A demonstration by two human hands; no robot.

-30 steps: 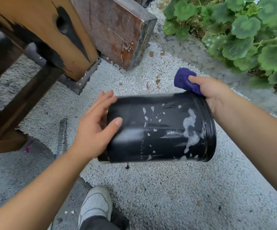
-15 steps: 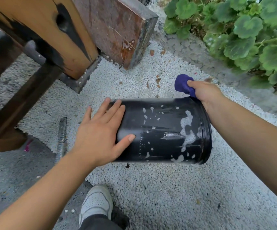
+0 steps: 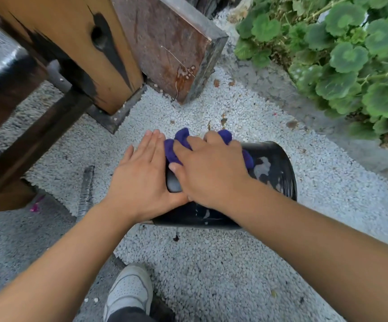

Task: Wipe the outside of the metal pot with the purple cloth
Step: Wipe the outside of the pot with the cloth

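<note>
A: Only 1 view here, the head camera. Where is the pot?

B: The metal pot (image 3: 269, 182) lies on its side on the white gravel (image 3: 211, 263), near the middle of the frame, its rimmed end toward 3 o'clock. Both hands cover most of its upper side.

A: And the cloth?

B: The purple cloth (image 3: 174, 149) is bunched under the right hand (image 3: 211, 173), pressed against the top of the pot toward the 9 o'clock end. Folds of it poke out between the fingers at 12 o'clock.

A: So the right grip is closed on it?

B: Yes, the fingers curl over the cloth and pin it to the metal. The left hand (image 3: 142, 177) is different: flat, fingers together and extended, palm on the pot at its 9 o'clock end. It steadies rather than grasps, touching the right hand along the thumb side.

A: How far along is the wiping?

B: I would judge it partway at most. Pale smears and splashes show on the black wall (image 3: 265, 168) near the rim at 3 o'clock, and a few specks along the lower edge at 6 o'clock. The small patch visible between the 2 hands looks clean and glossy (though it is tiny). The underside against the gravel is hidden, so I cannot tell its condition.

A: What remains, then?

B: Probably the rim end, the lower edge, and whatever faces down.
</note>
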